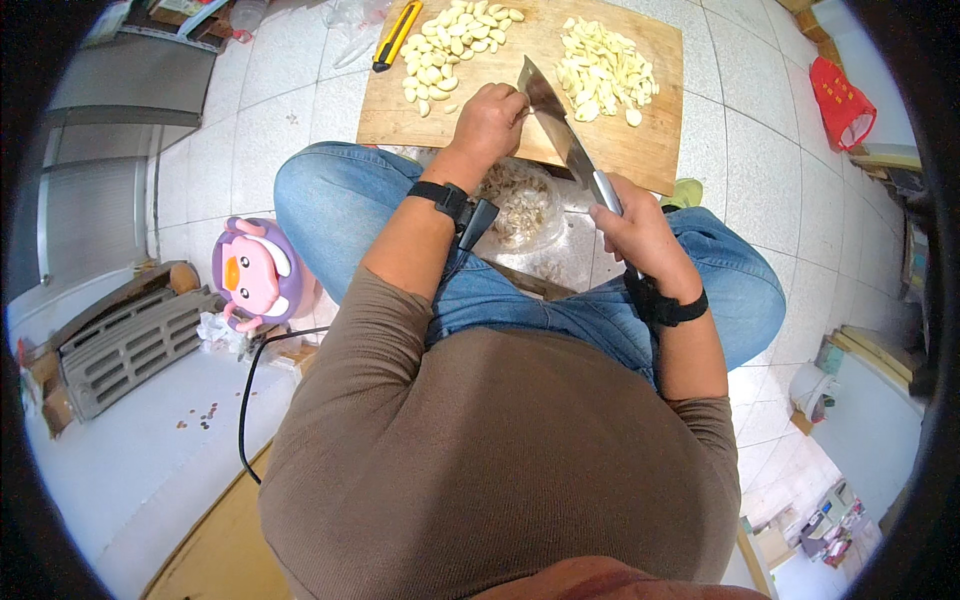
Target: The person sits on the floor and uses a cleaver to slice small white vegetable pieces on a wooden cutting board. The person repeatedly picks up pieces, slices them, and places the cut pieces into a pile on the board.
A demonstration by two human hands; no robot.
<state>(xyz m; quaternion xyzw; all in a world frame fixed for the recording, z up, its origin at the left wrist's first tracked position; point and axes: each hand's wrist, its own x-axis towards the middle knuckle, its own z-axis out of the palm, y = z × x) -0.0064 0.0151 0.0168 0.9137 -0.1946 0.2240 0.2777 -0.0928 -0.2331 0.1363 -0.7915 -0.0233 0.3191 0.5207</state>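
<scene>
My right hand [637, 225] grips the pale handle of a kitchen knife [559, 127], its broad blade slanting up and left over a wooden cutting board [630, 161]. Beside the blade my left hand [491, 120] presses curled fingers down on the board. A pale bit of garlic clove [531, 110] shows at those fingertips, mostly hidden by them. Left of the knife lies a heap of whole peeled garlic cloves [457, 34]. A second heap, sliced garlic [604, 71], is on the right of the blade.
A yellow-and-black utility knife [397, 34] lies at the board's left edge. Below the board, between my knees, sits a clear plastic bag of garlic skins [521, 202]. A pink-and-purple plastic animal-faced potty [255, 274] stands by my left knee. A red bag [840, 105] is at far right.
</scene>
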